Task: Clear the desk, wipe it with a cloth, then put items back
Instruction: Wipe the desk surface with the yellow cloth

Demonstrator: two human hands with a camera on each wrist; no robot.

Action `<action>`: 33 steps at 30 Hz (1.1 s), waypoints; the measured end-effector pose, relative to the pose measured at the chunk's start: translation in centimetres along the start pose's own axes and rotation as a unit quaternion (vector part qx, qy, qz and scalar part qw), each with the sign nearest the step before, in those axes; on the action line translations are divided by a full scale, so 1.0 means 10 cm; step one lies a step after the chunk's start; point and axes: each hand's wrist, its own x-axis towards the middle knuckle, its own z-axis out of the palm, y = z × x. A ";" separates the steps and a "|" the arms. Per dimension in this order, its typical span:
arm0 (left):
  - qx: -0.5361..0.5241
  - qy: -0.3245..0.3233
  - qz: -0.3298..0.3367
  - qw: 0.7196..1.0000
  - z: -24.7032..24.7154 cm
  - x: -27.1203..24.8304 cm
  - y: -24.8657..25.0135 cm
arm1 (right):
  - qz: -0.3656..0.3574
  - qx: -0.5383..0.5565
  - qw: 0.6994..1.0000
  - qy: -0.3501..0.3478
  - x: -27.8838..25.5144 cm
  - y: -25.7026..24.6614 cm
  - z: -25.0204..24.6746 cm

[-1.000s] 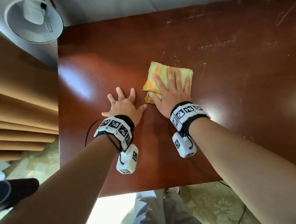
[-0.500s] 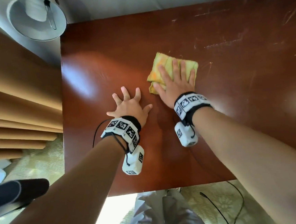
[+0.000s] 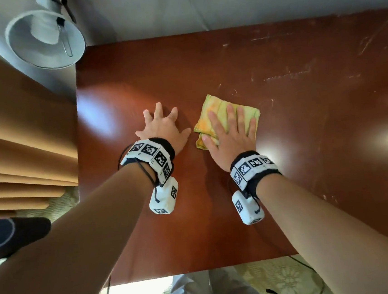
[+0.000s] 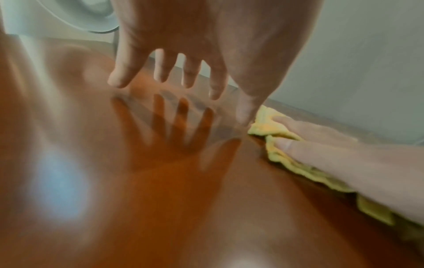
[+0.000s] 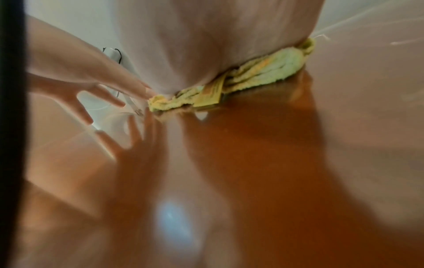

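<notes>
Right hand (image 3: 231,138) flat with straight fingers pressing folded yellow-green terry cloth (image 3: 220,111), left hand (image 3: 162,128) spread flat just beside it, both on glossy scratched red-brown wooden desk (image 3: 305,136), grey wall lamp (image 3: 45,38) and tan pleated curtains (image 3: 17,140) at left, pale patterned carpet (image 3: 284,280) below.

one cloth (image 3: 227,117), two hands, one desk (image 3: 305,136), one lamp (image 3: 45,38)
</notes>
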 end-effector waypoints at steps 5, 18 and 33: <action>0.034 -0.030 -0.003 0.999 0.00 0.15 0.01 | 0.007 0.005 1.000 -0.003 0.38 -0.01 -0.13; 0.042 -0.033 0.001 0.999 0.04 0.15 0.02 | 0.008 0.002 1.000 -0.009 0.39 -0.05 -0.12; 0.026 -0.041 0.001 0.999 0.02 0.15 0.03 | 0.037 0.001 0.999 -0.013 0.94 -0.06 -0.35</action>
